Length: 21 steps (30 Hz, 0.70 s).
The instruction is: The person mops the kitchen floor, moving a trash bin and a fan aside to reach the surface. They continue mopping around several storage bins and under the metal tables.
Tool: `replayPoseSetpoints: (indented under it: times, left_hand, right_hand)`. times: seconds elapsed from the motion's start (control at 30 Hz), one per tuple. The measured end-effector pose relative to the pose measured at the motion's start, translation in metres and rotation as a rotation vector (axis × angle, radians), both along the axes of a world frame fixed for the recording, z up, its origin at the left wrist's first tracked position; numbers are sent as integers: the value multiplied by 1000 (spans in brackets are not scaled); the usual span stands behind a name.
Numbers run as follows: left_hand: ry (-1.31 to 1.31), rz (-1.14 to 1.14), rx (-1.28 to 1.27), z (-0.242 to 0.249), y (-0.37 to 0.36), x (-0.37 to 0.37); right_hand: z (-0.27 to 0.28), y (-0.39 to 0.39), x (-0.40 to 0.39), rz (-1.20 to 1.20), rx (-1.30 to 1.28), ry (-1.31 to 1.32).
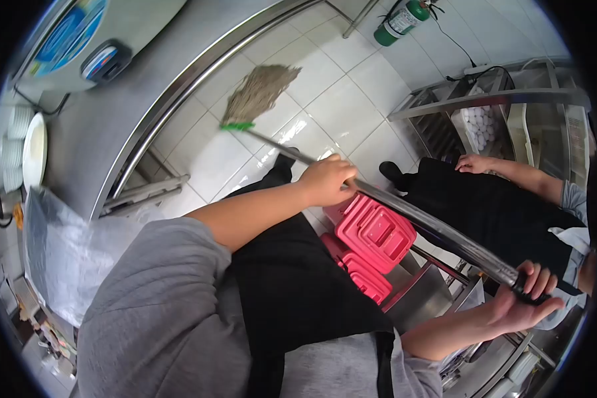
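Two hands (pixel 328 180) on one mop (pixel 262 93)

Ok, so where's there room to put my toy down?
The floor tiles look bare between the mop head and the fire extinguisher. The steel counter has a bare stretch between the white dishes and its edge. It's crowded around the pink tubs, under the mop pole and beside the other person.
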<state>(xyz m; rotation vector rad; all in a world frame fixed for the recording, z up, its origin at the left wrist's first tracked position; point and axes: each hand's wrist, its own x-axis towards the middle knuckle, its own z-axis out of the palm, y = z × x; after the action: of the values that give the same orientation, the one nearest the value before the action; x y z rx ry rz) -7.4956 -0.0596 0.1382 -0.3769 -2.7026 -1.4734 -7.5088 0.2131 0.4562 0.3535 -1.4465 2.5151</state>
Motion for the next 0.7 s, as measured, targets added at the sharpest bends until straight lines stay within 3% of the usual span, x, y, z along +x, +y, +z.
replayPoseSetpoints:
  times: [0.1,0.17,0.3,0.43,0.6,0.67,0.7]
  left_hand:
    - [-37,-34,27,9,-15,52]
    - [-246,-76,-15,2,-23,75]
    - [20,193,66,-36,-11,102]
    - [199,232,156,-20,4,61]
    - [474,188,263,-2,31,-55]
    - [532,107,329,-2,48,-108]
    - [550,71,343,-7,59,-134]
  right_hand:
    - [14,-11,-14,268,76,-2]
    - [11,-39,-23,395,45,7]
    - [3,-84,-34,440,91,45]
    - [21,-72,-56,443,173,204]
    - [67,-41,-76,351,82,300]
    - [81,-31,-90,598,167,296]
    - [80,-27,-93,581,172,285]
